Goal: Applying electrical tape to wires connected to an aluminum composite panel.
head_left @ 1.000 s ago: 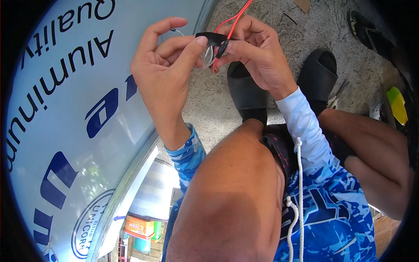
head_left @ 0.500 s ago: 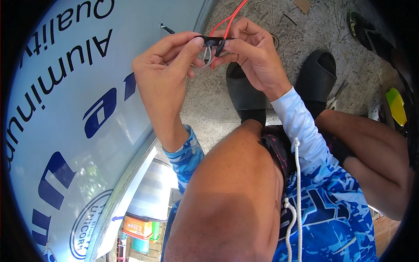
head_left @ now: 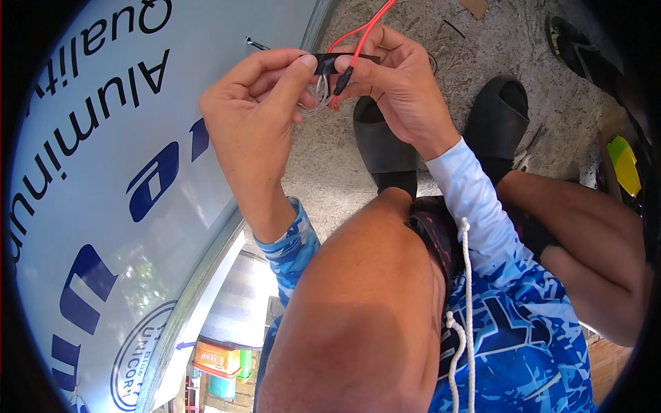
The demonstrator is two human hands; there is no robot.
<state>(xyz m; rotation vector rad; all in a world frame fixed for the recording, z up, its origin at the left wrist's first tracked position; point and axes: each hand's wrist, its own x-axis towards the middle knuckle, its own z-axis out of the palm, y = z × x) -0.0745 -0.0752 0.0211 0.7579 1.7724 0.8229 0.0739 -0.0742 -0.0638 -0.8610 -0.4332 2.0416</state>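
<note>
A short strip of black electrical tape (head_left: 326, 64) stretches between my two hands. My left hand (head_left: 255, 110) pinches its left end between thumb and fingers. At the other end my right hand (head_left: 406, 86) has its thumb pressed on the tape, and a bit of tape sticks out past that thumb. Red wires (head_left: 363, 43) come down from the top edge to a black-wrapped joint (head_left: 343, 81) beside my right thumb. Thin pale wires (head_left: 317, 103) loop below the tape, close to my left fingertips. Where the wires pass behind the tape and fingers is hidden.
A large white sign panel (head_left: 172, 241) with dark lettering leans along my left; a short black cable (head_left: 256, 44) pokes from it. Below are black slides (head_left: 497, 120) on my feet on the concrete floor (head_left: 330, 172). Colourful containers (head_left: 219, 358) stand beyond the panel's lower edge.
My left hand has shifted slightly left. The tape now lies flatter and shows more of its face, with its end visible past my right thumb. The black-wrapped joint hangs slightly lower.
</note>
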